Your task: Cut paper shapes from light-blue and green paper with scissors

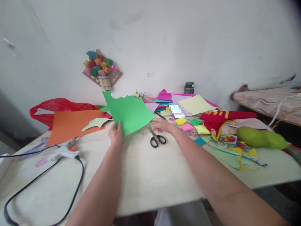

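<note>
My left hand [115, 134] pinches the near edge of a green paper sheet [129, 111] with a jagged cut top edge, lifting it off the table [145, 175]. My right hand [162, 125] reaches under the sheet's right corner, fingers curled at its edge, just above black-handled scissors [156, 137] lying on the table.
An orange sheet [70, 125] and a red plastic bag [54, 108] lie at the left. A white glue gun [63, 153] with a black cord [47, 182] sits at the front left. Coloured papers, small folded pieces [190, 124] and green balloons [261, 138] crowd the right. A paper flower piece [101, 67] hangs on the wall.
</note>
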`<action>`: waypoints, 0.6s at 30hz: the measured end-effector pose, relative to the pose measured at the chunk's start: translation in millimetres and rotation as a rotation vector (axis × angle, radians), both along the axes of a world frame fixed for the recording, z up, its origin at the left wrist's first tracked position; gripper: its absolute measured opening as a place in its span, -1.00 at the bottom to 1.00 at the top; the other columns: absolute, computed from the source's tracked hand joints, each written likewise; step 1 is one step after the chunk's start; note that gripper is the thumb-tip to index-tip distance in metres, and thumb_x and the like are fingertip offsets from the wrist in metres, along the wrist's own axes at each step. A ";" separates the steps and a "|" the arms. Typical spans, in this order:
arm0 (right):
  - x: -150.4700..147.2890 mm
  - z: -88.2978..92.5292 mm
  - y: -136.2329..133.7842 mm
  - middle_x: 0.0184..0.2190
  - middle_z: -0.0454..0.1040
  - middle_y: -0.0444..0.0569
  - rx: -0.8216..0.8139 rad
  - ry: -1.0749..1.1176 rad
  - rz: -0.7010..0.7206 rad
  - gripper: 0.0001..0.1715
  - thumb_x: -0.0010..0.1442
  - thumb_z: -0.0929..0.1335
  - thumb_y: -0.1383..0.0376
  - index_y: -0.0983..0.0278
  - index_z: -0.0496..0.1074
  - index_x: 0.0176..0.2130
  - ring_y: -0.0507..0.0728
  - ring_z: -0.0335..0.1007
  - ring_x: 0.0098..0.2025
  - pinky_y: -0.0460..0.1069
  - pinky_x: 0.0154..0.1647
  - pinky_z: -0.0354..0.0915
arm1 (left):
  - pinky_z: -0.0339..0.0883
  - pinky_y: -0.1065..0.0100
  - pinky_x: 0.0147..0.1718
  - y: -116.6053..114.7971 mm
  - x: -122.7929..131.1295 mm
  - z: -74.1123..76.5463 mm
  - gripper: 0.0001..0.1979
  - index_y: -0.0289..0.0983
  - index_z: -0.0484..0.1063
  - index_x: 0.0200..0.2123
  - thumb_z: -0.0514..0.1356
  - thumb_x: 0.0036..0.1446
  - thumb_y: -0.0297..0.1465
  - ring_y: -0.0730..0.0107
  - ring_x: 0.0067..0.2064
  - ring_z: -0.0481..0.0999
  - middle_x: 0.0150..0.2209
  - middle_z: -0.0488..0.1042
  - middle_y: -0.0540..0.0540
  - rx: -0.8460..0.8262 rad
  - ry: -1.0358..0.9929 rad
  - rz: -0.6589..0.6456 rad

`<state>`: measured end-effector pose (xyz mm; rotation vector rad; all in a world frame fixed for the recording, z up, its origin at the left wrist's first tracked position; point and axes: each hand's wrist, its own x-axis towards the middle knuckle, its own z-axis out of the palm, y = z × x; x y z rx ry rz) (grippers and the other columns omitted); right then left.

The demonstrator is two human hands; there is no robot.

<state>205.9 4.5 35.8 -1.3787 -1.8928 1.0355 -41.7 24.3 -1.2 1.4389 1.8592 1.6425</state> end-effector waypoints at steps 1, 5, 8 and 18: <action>-0.6 3.3 -3.7 -0.56 0.42 -0.13 0.018 -0.158 -0.023 -0.53 -0.09 0.27 0.33 0.29 0.35 -0.11 -0.05 0.19 -0.69 -0.15 -0.67 0.11 | 0.26 0.34 -0.27 1.6 -0.6 -1.7 -0.65 -0.30 0.45 -0.28 0.03 0.04 -0.19 0.29 -0.27 0.43 -0.41 0.50 -0.08 0.007 -0.016 0.005; -9.4 17.9 -21.0 -0.59 0.45 -0.09 0.064 -0.692 0.086 -0.51 -0.16 0.35 0.18 0.25 0.44 -0.16 0.05 0.32 -0.59 -0.10 -0.57 0.18 | 0.27 0.31 -0.24 4.9 -0.8 -6.0 -0.66 -0.29 0.46 -0.26 0.05 0.02 -0.20 0.27 -0.25 0.43 -0.37 0.51 -0.10 0.020 -0.068 0.004; -20.4 26.7 -32.4 -0.48 0.52 0.03 0.135 -0.944 0.088 -0.59 -0.22 0.35 0.24 0.29 0.49 -0.28 0.15 0.43 -0.43 -0.06 -0.47 0.23 | 0.27 0.30 -0.24 4.5 -0.6 -6.6 -0.66 -0.29 0.46 -0.27 0.05 0.02 -0.20 0.28 -0.25 0.43 -0.37 0.51 -0.09 0.023 -0.090 -0.004; -23.4 24.8 -32.5 -0.30 0.52 0.20 0.128 -1.093 -0.018 -0.50 -0.22 0.35 0.39 0.39 0.49 -0.18 0.25 0.44 -0.20 0.00 -0.25 0.29 | 0.28 0.34 -0.31 4.2 -2.8 -6.6 -0.64 -0.32 0.45 -0.30 0.07 0.00 -0.17 0.31 -0.32 0.44 -0.43 0.50 -0.08 0.055 -0.159 -0.057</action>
